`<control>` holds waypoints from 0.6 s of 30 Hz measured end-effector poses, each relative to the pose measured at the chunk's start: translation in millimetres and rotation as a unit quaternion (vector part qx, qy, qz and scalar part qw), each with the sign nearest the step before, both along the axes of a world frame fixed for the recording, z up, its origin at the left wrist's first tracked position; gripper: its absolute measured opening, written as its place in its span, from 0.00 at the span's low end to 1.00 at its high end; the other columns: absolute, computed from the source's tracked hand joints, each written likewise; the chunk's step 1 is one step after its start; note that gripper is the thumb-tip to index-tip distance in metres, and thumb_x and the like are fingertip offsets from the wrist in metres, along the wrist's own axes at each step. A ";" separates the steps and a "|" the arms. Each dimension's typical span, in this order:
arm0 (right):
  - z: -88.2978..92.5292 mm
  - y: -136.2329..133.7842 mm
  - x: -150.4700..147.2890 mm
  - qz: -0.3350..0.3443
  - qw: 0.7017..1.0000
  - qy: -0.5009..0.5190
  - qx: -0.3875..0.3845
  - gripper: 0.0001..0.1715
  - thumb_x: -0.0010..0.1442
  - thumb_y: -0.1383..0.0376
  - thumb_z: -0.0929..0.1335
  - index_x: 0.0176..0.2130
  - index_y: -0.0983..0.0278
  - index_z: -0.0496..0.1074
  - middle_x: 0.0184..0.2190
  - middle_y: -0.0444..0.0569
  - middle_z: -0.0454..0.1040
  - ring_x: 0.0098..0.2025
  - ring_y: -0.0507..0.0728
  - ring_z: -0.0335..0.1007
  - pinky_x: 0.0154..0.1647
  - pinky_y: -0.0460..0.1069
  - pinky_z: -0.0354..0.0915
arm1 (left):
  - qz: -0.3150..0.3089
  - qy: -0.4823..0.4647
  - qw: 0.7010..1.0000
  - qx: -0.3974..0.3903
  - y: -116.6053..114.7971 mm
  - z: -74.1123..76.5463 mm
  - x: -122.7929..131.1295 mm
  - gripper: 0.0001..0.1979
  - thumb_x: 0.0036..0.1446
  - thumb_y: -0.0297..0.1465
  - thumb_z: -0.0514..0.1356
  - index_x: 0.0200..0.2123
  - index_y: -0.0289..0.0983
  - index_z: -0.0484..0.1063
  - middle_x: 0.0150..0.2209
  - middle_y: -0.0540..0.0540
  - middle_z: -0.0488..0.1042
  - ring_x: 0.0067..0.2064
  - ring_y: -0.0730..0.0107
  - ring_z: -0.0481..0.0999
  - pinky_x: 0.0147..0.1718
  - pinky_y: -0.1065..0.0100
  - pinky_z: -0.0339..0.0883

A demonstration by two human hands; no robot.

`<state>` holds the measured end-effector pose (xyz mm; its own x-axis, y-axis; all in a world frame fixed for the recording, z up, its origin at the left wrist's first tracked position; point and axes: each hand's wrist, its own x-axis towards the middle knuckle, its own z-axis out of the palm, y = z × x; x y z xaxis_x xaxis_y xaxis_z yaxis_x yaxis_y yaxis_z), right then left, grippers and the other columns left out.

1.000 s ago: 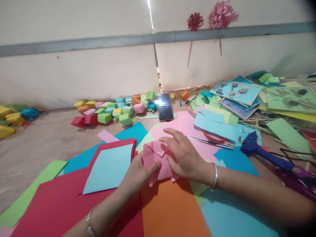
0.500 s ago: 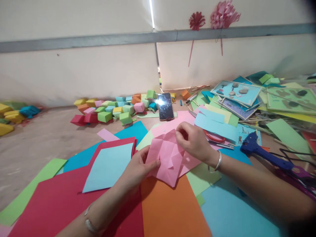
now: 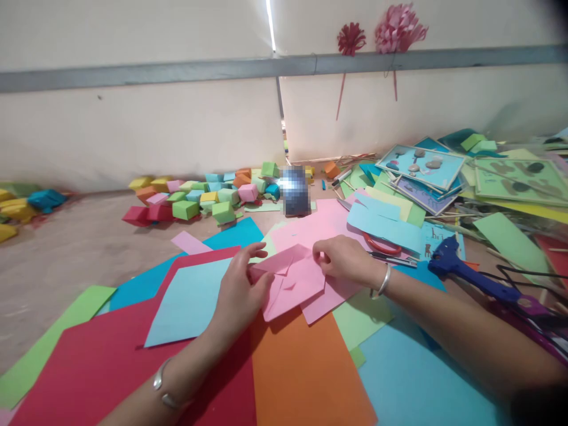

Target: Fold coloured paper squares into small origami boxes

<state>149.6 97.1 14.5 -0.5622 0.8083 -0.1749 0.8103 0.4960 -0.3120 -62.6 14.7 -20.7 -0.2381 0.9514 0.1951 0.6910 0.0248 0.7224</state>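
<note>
A creased pink sheet of paper (image 3: 298, 291), partly folded, is between my two hands above other coloured paper. My left hand (image 3: 237, 293) has its left edge between thumb and fingers, the upper fingers slightly raised. At the right corner, my right hand (image 3: 348, 258) pinches the paper with curled fingertips. A flap stands up along its upper side, and small folded points show in the middle. Under it lie more pink paper (image 3: 326, 228) and an orange sheet (image 3: 306, 367). To the left, a light blue sheet (image 3: 184, 305) rests on red paper (image 3: 102, 367).
Red-handled scissors (image 3: 382, 244) lie beyond my right hand, partly under blue paper strips. A blue glue gun (image 3: 474, 275) is at the right. Several coloured paper cubes (image 3: 185, 209) line the wall, near a blurred-out object (image 3: 296, 190). Framed pictures (image 3: 423, 167) are stacked at the back right.
The pink paper has turned and tilted flatter, its upper flap now folding over. My left hand has shifted left and up with its fingers loosened; my right hand has moved slightly lower.
</note>
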 end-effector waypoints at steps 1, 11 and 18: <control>0.5 -0.7 0.0 0.012 1.000 -0.022 0.003 0.12 0.58 0.72 0.63 0.35 0.61 0.75 0.33 0.48 0.78 0.33 0.53 0.69 0.26 0.47 0.47 | -0.020 0.042 0.999 0.020 0.4 -3.6 -0.6 0.22 0.52 0.32 0.59 0.52 0.38 0.68 0.45 0.42 0.76 0.39 0.61 0.76 0.40 0.59 0.72; 2.6 -9.1 -3.2 0.046 0.994 -0.084 0.059 0.13 0.62 0.71 0.63 0.30 0.66 0.75 0.29 0.53 0.75 0.27 0.54 0.66 0.24 0.50 0.43 | -0.111 0.327 0.926 0.150 -5.6 2.6 -0.3 0.13 0.64 0.26 0.53 0.36 0.39 0.79 0.39 0.40 0.78 0.41 0.56 0.73 0.43 0.55 0.66; -13.9 -6.5 -6.3 0.187 0.977 0.023 0.103 0.11 0.63 0.72 0.65 0.32 0.68 0.75 0.37 0.53 0.73 0.35 0.54 0.63 0.30 0.48 0.52 | -0.227 0.244 0.939 0.082 -2.9 1.9 0.7 0.11 0.65 0.27 0.53 0.35 0.38 0.76 0.35 0.44 0.79 0.36 0.63 0.74 0.36 0.62 0.66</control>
<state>143.3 90.6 0.5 -0.8286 0.5599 0.0025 0.5475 0.8111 -0.2058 -61.9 11.9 -18.8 0.3415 0.8805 0.3288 0.8527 -0.4374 0.2855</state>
